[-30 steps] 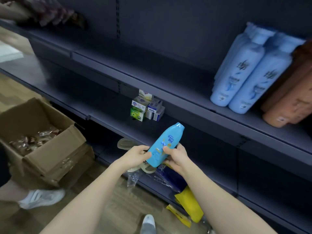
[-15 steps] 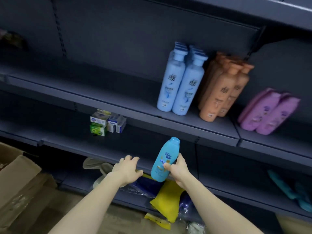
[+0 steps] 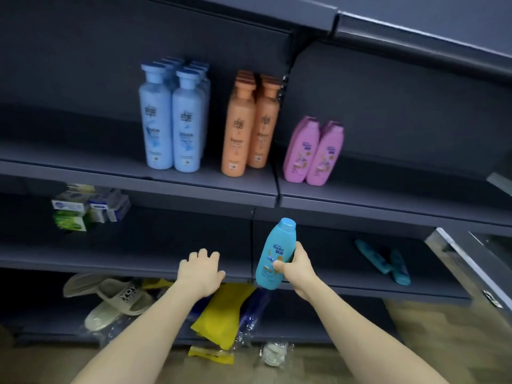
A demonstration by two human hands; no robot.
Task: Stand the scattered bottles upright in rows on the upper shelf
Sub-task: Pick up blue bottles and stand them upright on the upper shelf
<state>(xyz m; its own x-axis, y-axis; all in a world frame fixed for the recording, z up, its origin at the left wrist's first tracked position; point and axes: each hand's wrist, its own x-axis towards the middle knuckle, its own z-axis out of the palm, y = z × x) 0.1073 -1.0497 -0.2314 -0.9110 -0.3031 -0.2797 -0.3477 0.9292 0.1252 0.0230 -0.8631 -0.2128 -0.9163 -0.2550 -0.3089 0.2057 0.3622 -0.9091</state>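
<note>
The left hand (image 3: 200, 273) is held over the front edge of the middle shelf (image 3: 133, 253), fingers loosely curled with nothing in them; whether that edge is touched cannot be told. Just to its right, the teal bottle (image 3: 274, 256) is gripped low on its body by the right hand (image 3: 295, 268), thumb across the label. The bottle is cap up and slightly tilted, before the middle shelf's front edge and below the upper shelf (image 3: 194, 187).

With so low a one-handed grip, the bottle could be tipped or dropped while being raised, and its cap could be caught under the upper shelf's front lip. If it is set down too close to the pink bottles (image 3: 313, 153), they could be toppled. The two teal bottles lying flat (image 3: 383, 261) near the middle shelf's right end could be overlooked.

Rows behind the blue bottles (image 3: 171, 128) and orange bottles (image 3: 249, 126) are largely concealed, so no count can be given. Labels are blurred. The fingers behind the held bottle are hidden, and the upper shelf's right end is cut off.
</note>
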